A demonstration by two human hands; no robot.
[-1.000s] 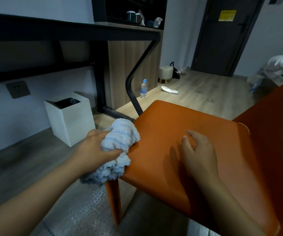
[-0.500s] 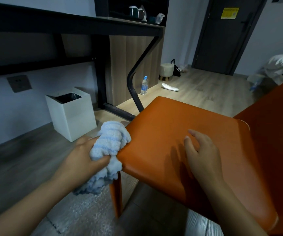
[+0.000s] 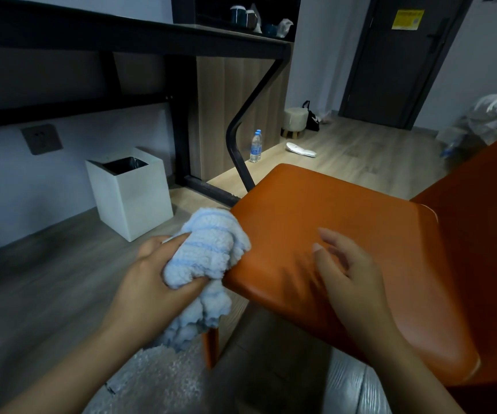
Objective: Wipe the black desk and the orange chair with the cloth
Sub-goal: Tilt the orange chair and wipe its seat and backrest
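Fluffy pale-blue cloth (image 3: pixel 208 264) sits bunched in the left hand (image 3: pixel 154 282), whose fingers (image 3: pixel 178 239) and thumb curl round its middle; one lobe pokes up and away toward the desk while a ragged tail hangs down past the chair leg (image 3: pixel 211 348), so its long axis runs roughly vertical, top tilted forward. The wad touches the near-left corner of the orange chair (image 3: pixel 325 234) seat, at the edge and not on the flat top. The right hand (image 3: pixel 348 270) hovers over or lightly rests on the seat, fingers loosely spread and holding nothing; it is blurred, so contact is hard to judge.

Risks, as I judge them: the dangling tail may drag on the floor or rug and carry grit back onto the seat; a loose bunch wipes a narrow strip and leaves the middle untouched; pushing sideways on the corner could slide the chair if the right hand is not bracing it.

Farther off stand a white bin (image 3: pixel 130 189), a water bottle (image 3: pixel 255 146) and the black worktop (image 3: pixel 121 34), seen only from below.
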